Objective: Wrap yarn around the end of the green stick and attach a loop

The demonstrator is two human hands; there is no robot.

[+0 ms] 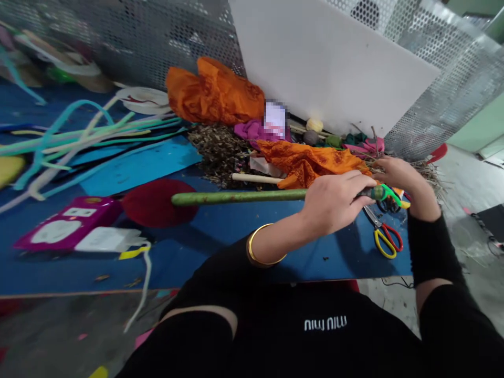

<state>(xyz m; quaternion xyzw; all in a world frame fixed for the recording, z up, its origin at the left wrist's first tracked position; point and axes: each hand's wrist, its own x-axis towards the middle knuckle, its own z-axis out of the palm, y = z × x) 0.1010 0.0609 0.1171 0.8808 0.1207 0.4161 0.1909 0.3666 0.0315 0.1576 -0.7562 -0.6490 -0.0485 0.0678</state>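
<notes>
My left hand (334,202), a gold bangle at its wrist, is closed around a long green-wrapped stick (236,197) lying roughly level above the table. Past my fingers, the stick's right end has a dark wrapped section and a bright green strip (389,193) with a yellow tip. My right hand (401,176) reaches in from the right over that end, fingers stretched toward orange cloth (311,160) and thin twigs (376,139); its fingertips are partly hidden. Scissors with red and yellow handles (386,241) lie just below the stick's right end.
A dark red disc (149,205), a purple box (71,223) and pale fuzzy stems (79,136) lie left on the blue table (244,247). Dried plant bits (214,149) and an orange bundle (212,94) sit behind. A white board (323,58) leans against perforated metal.
</notes>
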